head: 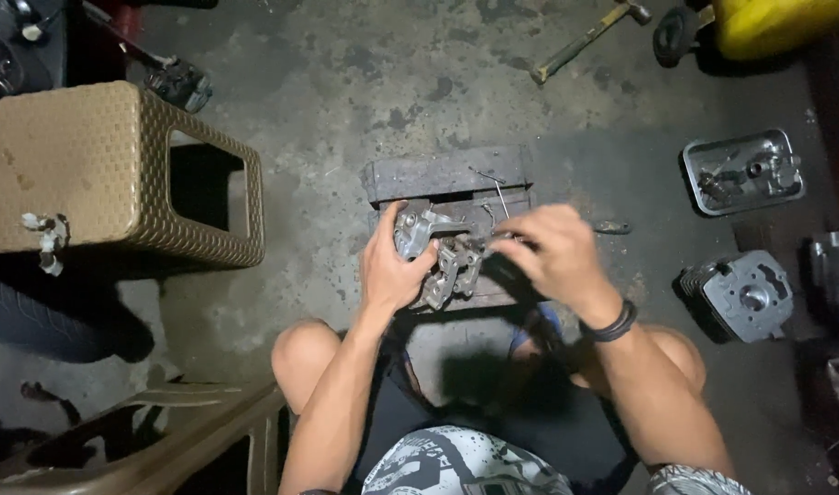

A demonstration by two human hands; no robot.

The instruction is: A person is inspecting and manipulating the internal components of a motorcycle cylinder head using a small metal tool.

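A grey metal engine part (445,266) rests on a dark wooden block (447,174) on the concrete floor between my knees. My left hand (392,270) grips the part's left side, thumb over its top. My right hand (552,252) is closed over the part's right side, fingers curled on something small that I cannot make out. A black band sits on my right wrist.
A tan woven plastic stool (99,165) stands at left. A hammer (585,37) lies at the top. A metal tray of small parts (742,170) and a finned engine cylinder (745,293) sit at right. A yellow container (772,23) is top right. A chair arm (163,440) is bottom left.
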